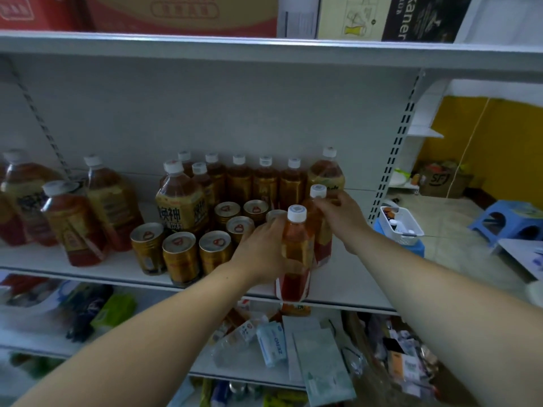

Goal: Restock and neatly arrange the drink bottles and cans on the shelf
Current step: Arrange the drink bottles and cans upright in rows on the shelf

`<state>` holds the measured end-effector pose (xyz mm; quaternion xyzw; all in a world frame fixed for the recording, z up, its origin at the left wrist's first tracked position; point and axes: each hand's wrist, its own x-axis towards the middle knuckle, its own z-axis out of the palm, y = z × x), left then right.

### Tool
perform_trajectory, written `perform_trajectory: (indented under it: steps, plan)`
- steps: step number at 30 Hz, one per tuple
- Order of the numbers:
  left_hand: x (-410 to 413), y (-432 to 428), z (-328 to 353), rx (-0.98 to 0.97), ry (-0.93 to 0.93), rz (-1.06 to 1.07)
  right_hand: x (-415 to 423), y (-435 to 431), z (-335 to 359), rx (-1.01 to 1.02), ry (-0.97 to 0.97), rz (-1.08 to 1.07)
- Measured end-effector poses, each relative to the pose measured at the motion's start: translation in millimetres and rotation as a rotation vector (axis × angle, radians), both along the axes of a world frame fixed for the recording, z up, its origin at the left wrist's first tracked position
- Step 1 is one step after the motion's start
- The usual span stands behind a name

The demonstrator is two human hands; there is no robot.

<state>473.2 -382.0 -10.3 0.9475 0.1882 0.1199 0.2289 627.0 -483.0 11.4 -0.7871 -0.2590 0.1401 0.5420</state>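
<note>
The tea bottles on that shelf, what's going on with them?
A person is stocking a white metal shelf with drinks. Their left hand grips a slim amber bottle with a white cap at the shelf's front edge, and their right hand holds a second amber bottle by its neck just behind it. Gold cans stand in a cluster to the left, a row of amber bottles lines the back, and bigger bottles stand farther left.
</note>
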Motion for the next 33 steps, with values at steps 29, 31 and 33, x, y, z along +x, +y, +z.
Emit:
perform_trajectory:
  steps: [29,31,33]
  plan:
    - [-50,44,11,-0.005,0.066,0.118,-22,-7,32,-0.104,-0.279,0.054]
    - [-77,68,15,0.079,0.123,0.179,-31,6,42,-0.135,-0.414,0.057]
    - [-101,89,16,0.124,0.159,0.24,-47,25,49,-0.181,-0.506,0.086]
